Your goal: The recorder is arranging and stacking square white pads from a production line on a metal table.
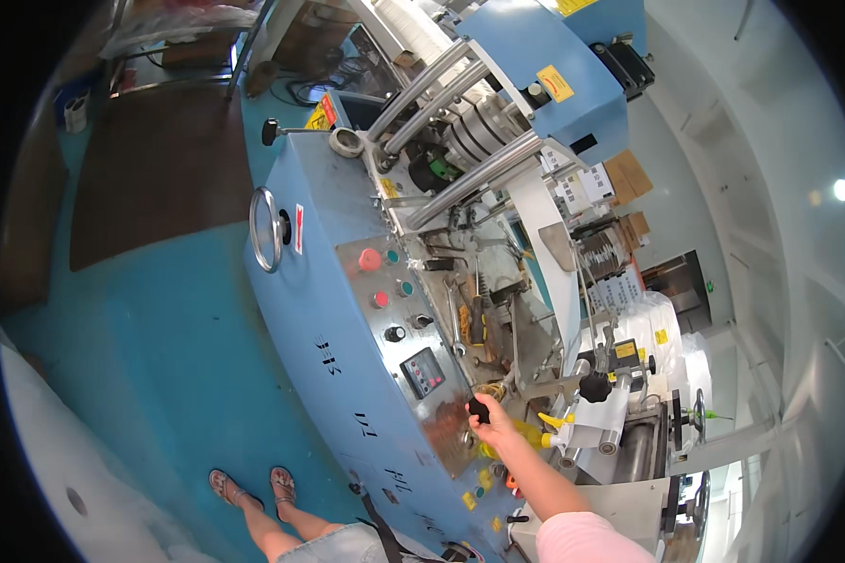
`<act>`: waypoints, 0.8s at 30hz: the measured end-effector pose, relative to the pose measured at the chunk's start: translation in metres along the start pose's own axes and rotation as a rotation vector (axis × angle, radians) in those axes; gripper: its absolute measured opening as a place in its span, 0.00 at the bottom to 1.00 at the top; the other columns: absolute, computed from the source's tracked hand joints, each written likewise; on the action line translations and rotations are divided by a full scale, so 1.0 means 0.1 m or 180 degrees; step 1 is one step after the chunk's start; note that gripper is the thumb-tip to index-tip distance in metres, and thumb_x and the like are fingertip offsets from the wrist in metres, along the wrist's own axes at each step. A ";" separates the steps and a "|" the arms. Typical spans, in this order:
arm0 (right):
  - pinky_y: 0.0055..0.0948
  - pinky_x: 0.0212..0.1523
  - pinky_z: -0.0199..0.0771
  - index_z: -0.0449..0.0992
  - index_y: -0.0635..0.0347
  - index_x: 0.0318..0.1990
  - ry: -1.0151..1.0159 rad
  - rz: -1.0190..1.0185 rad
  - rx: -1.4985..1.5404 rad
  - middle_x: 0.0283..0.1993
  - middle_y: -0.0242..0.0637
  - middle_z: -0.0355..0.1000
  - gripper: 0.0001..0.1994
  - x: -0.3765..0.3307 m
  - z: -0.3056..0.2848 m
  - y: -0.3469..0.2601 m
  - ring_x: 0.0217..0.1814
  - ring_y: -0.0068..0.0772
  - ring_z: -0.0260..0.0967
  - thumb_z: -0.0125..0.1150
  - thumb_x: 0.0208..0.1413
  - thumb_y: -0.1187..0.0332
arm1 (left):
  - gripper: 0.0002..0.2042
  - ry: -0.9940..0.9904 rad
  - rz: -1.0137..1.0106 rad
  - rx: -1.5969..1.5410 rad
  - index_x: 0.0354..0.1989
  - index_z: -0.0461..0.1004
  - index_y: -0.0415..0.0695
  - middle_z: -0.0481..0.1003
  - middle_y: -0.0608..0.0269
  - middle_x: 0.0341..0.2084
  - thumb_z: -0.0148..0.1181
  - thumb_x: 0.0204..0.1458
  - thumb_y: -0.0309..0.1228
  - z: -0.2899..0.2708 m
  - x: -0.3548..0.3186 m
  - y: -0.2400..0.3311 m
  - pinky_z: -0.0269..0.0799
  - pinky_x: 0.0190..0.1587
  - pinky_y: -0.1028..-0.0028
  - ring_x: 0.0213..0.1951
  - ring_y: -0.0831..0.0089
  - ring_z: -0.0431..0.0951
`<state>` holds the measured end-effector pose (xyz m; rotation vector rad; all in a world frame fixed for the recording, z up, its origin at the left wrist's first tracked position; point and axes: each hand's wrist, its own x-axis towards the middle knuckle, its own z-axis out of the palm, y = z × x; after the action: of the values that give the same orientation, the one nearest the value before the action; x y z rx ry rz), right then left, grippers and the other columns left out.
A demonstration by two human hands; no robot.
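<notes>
My right hand reaches in from the lower right, out of a pink sleeve. Its fingers close round a black knob at the edge of the blue machine's metal control panel. Beside the wrist is a yellow spray bottle, partly covered by the forearm. Just above the hand, the panel carries a small keypad with a display, a black rotary switch and red push buttons. My left hand is out of view.
A chrome handwheel juts from the machine's blue side. Wrenches and other tools lie on the machine bed. White film runs over rollers to the right. A brown board lies on the blue floor.
</notes>
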<state>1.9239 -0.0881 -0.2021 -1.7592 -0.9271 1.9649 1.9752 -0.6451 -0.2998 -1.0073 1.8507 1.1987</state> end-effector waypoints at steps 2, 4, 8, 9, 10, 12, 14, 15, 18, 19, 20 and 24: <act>0.17 0.18 0.65 0.68 0.55 0.33 0.0162 0.0003 -0.0004 0.33 0.39 0.69 0.11 -0.03 0.04 -0.02 0.25 0.28 0.64 0.64 0.46 0.66 | 0.17 -0.0025 0.0023 0.0032 0.46 0.71 0.35 0.73 0.45 0.42 0.50 0.54 0.34 0.00 0.08 -0.09 0.63 0.50 0.66 0.44 0.57 0.70; 0.18 0.20 0.68 0.68 0.57 0.33 0.0190 -0.0079 0.0080 0.32 0.40 0.68 0.11 -0.08 0.09 0.00 0.27 0.29 0.66 0.64 0.47 0.66 | 0.17 -0.0065 0.0010 0.0089 0.47 0.70 0.36 0.73 0.46 0.40 0.50 0.54 0.35 0.04 0.22 -0.23 0.65 0.48 0.66 0.42 0.58 0.71; 0.18 0.22 0.69 0.68 0.60 0.35 0.0235 0.0050 0.0074 0.31 0.40 0.68 0.10 -0.14 0.16 0.00 0.29 0.30 0.67 0.62 0.48 0.68 | 0.17 -0.0204 -0.0070 0.0304 0.48 0.70 0.36 0.73 0.46 0.41 0.50 0.54 0.35 0.18 0.40 -0.55 0.65 0.48 0.66 0.43 0.58 0.70; 0.19 0.23 0.70 0.68 0.62 0.36 0.0036 0.0067 0.0157 0.33 0.41 0.68 0.11 -0.12 0.05 -0.02 0.31 0.31 0.67 0.62 0.47 0.69 | 0.17 -0.0250 -0.0090 0.0358 0.48 0.70 0.36 0.72 0.46 0.41 0.50 0.54 0.35 0.21 0.45 -0.62 0.64 0.49 0.66 0.44 0.58 0.70; 0.20 0.25 0.71 0.69 0.63 0.38 -0.0160 0.0084 0.0239 0.34 0.43 0.68 0.12 -0.09 -0.05 0.00 0.33 0.32 0.67 0.62 0.46 0.71 | 0.17 -0.0296 -0.0113 0.0414 0.48 0.70 0.36 0.72 0.46 0.41 0.50 0.54 0.35 0.24 0.50 -0.70 0.64 0.49 0.65 0.44 0.58 0.70; 0.20 0.29 0.72 0.69 0.63 0.40 -0.0775 0.0094 0.0683 0.38 0.44 0.66 0.14 -0.01 -0.20 0.08 0.34 0.33 0.66 0.63 0.45 0.70 | 0.17 -0.0393 -0.0170 0.0524 0.48 0.70 0.36 0.72 0.46 0.42 0.50 0.54 0.35 0.30 0.56 -0.87 0.64 0.49 0.65 0.44 0.58 0.70; 0.20 0.32 0.73 0.69 0.64 0.41 -0.1391 0.0086 0.1111 0.41 0.45 0.65 0.16 0.04 -0.27 0.18 0.35 0.33 0.65 0.63 0.44 0.70 | 0.17 -0.0499 -0.0232 0.0627 0.48 0.70 0.36 0.72 0.46 0.42 0.50 0.54 0.36 0.36 0.60 -1.04 0.64 0.49 0.65 0.45 0.58 0.70; 0.22 0.36 0.73 0.69 0.64 0.43 -0.1901 -0.0072 0.1551 0.44 0.46 0.64 0.18 0.05 -0.22 0.25 0.36 0.34 0.64 0.64 0.43 0.69 | 0.17 -0.0565 -0.0260 0.0667 0.48 0.70 0.36 0.72 0.46 0.43 0.50 0.54 0.36 0.40 0.60 -1.13 0.64 0.50 0.65 0.45 0.58 0.70; 0.25 0.41 0.73 0.69 0.64 0.44 -0.1922 -0.0229 0.1776 0.43 0.46 0.64 0.18 -0.09 -0.07 0.25 0.38 0.35 0.64 0.64 0.44 0.69 | 0.18 -0.0674 -0.0302 0.0779 0.48 0.70 0.37 0.71 0.46 0.43 0.50 0.54 0.36 0.43 0.70 -1.31 0.64 0.50 0.65 0.46 0.58 0.69; 0.26 0.43 0.73 0.69 0.64 0.44 -0.1457 -0.0210 0.1576 0.40 0.45 0.66 0.17 -0.15 -0.01 0.22 0.38 0.36 0.65 0.64 0.45 0.70 | 0.18 -0.0679 -0.0291 0.0813 0.48 0.70 0.37 0.71 0.46 0.44 0.50 0.54 0.36 0.42 0.76 -1.34 0.63 0.50 0.65 0.46 0.58 0.69; 0.29 0.45 0.73 0.69 0.64 0.41 -0.0673 0.0054 0.1161 0.37 0.42 0.68 0.15 -0.19 0.02 0.13 0.38 0.35 0.66 0.64 0.46 0.69 | 0.18 -0.0684 -0.0280 0.0845 0.48 0.70 0.37 0.71 0.46 0.44 0.50 0.54 0.36 0.42 0.82 -1.38 0.63 0.50 0.65 0.46 0.58 0.69; 0.28 0.41 0.74 0.70 0.63 0.33 0.0672 0.0084 0.0045 0.32 0.39 0.70 0.08 -0.21 0.32 -0.02 0.36 0.31 0.68 0.62 0.48 0.72 | 0.18 -0.0851 -0.0337 0.1021 0.48 0.70 0.37 0.70 0.46 0.45 0.49 0.54 0.36 0.34 0.88 -1.61 0.63 0.51 0.65 0.47 0.58 0.68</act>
<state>1.8962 -0.1074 -0.1843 -1.9346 -0.8206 1.7537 2.0819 -0.6770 -0.4492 -0.7187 1.6872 0.8898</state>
